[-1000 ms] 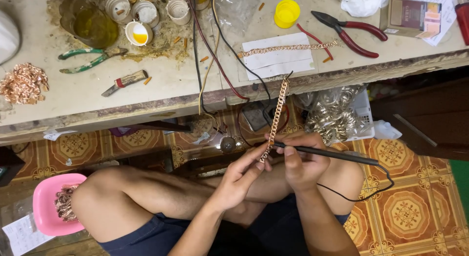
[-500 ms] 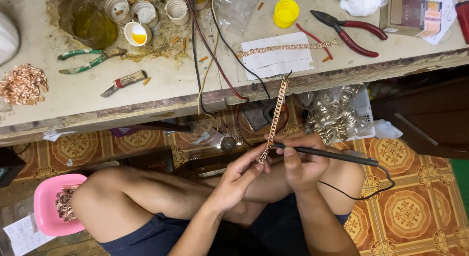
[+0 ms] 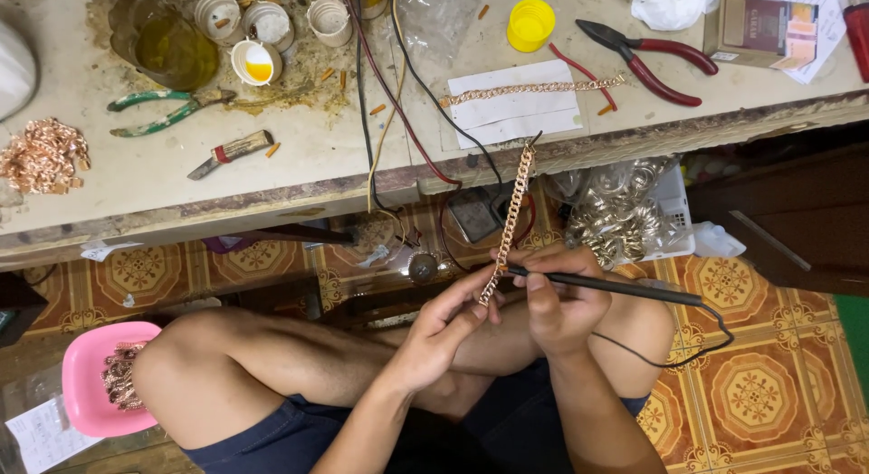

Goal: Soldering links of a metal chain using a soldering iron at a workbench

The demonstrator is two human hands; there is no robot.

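Pinching the copper chain (image 3: 511,216) at centre frame, the left hand (image 3: 444,334) steadies it; the right hand (image 3: 557,302) grips a black corded tool (image 3: 606,286), whose tip could slip and burn fingers.

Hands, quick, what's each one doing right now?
Left hand: closed, pinching the lower end of the copper-coloured chain.
Right hand: closed around the black pen-like tool, tip at the chain.

Cluttered workbench (image 3: 299,162): pliers (image 3: 647,57), cups (image 3: 256,62).
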